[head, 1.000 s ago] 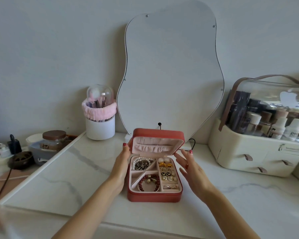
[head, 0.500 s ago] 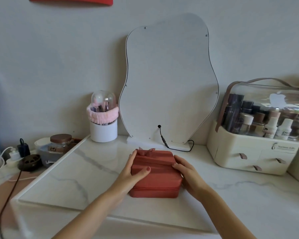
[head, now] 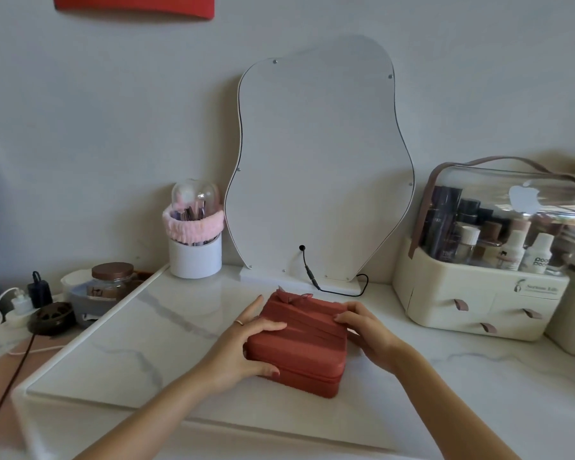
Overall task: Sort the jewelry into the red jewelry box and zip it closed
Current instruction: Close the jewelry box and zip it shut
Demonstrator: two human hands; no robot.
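Bench (head: 445,376): white marble-patterned top, carries everything; front edge runs across the bottom of the head view, a raised white lip marks its left edge

Wavy-outline mirror (head: 319,161): stands at the back edge of the bench, leaning to the wall; a black cable (head: 332,288) plugs into its lower face and loops along its base. Set back, so the middle of the bench is free as working space

Cosmetics organiser (head: 485,287): cream, drawers below, clear domed lid over bottles, at the back right corner, well apart from the work

Brush holder (head: 195,254): white cup with clear dome and a pink band round it, back edge, just left of the mirror

Red jewelry box (head: 299,343): middle of the bench, nearer the front edge, in front of the mirror base. Lid is down, bow at the far edge. No jewelry in view, so presumably all inside. Zip seam shows along the near side; cannot tell whether any of it is drawn, and no puller is visible

Left hand (head: 246,346): fingers spread flat over the lid's left part, thumb curled round the near left side. Judged a steadying grip, pressing the lid shut and keeping the box from sliding

Right hand (head: 365,333): fingers bent over the lid's far right edge, palm against the right side; holds the box, nothing pinched that I can see. Probably feeling for the zip puller

Stage, judged: sorting done, lid closed, zipping not yet evident
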